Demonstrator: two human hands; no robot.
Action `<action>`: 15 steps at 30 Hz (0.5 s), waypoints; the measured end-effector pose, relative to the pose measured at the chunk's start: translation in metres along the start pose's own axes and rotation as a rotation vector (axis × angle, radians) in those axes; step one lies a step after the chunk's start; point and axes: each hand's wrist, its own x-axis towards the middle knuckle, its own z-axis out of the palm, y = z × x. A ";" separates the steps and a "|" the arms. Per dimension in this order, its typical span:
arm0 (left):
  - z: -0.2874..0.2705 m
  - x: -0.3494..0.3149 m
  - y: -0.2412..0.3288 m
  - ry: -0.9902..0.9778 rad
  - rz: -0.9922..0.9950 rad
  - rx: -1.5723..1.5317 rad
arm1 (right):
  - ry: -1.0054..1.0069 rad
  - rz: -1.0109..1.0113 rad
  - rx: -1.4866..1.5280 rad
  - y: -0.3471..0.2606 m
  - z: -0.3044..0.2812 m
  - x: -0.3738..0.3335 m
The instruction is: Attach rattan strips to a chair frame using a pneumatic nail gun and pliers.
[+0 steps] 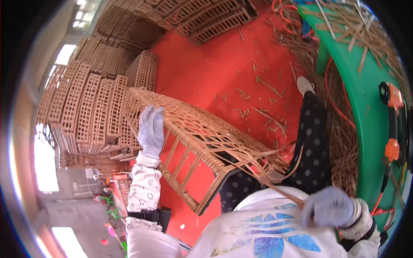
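A rattan-woven wooden frame point(195, 139), shaped like a long box or stool, lies tilted across my lap with its open slatted end toward me. My left hand point(151, 129), in a pale grey glove, rests against its left edge with the fingers stretched out. Long loose rattan strips point(275, 188) run from the weave near my right knee toward my body. My right hand point(329, 207), gloved too, is closed around the end of these strips by my right hip; its fingertips are partly hidden.
Stacks of similar slatted frames point(88, 105) stand at the left and far side. A green table point(365, 99) at the right bears an orange-and-black tool point(391, 116) and strip offcuts. Scraps litter the red floor point(206, 69); a red hose point(337, 107) passes the table.
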 end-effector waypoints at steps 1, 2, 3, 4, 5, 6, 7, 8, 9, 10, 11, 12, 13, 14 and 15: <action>-0.002 0.004 0.010 -0.031 0.020 -0.009 | 0.058 -0.211 -0.109 0.001 -0.006 0.013; -0.005 0.006 0.021 -0.146 0.020 -0.267 | 0.167 -0.245 -0.200 0.002 -0.012 0.027; -0.008 0.009 0.033 -0.261 -0.016 -0.510 | 0.343 -0.109 -0.101 0.009 -0.012 0.043; -0.012 0.011 0.043 -0.271 0.015 -0.527 | 0.537 0.070 0.183 0.016 -0.011 0.058; -0.015 0.011 0.053 -0.347 0.113 -0.390 | 0.598 -0.073 -0.425 0.022 -0.014 0.070; -0.017 0.013 0.061 -0.434 0.196 -0.230 | 0.607 -0.132 -0.449 0.026 -0.015 0.081; -0.019 0.014 0.067 -0.441 0.212 -0.257 | 0.640 -0.102 -0.475 0.030 -0.017 0.089; -0.019 0.014 0.071 -0.441 0.201 -0.286 | 0.622 -0.174 -0.457 0.030 -0.019 0.095; -0.019 0.014 0.074 -0.437 0.189 -0.316 | 0.639 -0.238 -0.751 0.029 -0.021 0.100; -0.019 0.014 0.076 -0.456 0.197 -0.350 | 0.658 -0.301 -1.066 0.026 -0.023 0.107; -0.018 0.014 0.077 -0.465 0.191 -0.358 | 0.603 -0.335 -1.141 0.021 -0.023 0.115; -0.019 0.013 0.079 -0.452 0.215 -0.402 | 0.556 -0.343 -1.214 0.017 -0.021 0.124; -0.019 0.012 0.081 -0.440 0.244 -0.444 | 0.505 -0.355 -1.285 0.013 -0.017 0.134; -0.019 0.011 0.085 -0.436 0.231 -0.502 | 0.500 -0.405 -1.345 0.010 -0.013 0.146; -0.020 0.012 0.088 -0.443 0.210 -0.494 | 0.495 -0.456 -1.406 0.008 -0.008 0.157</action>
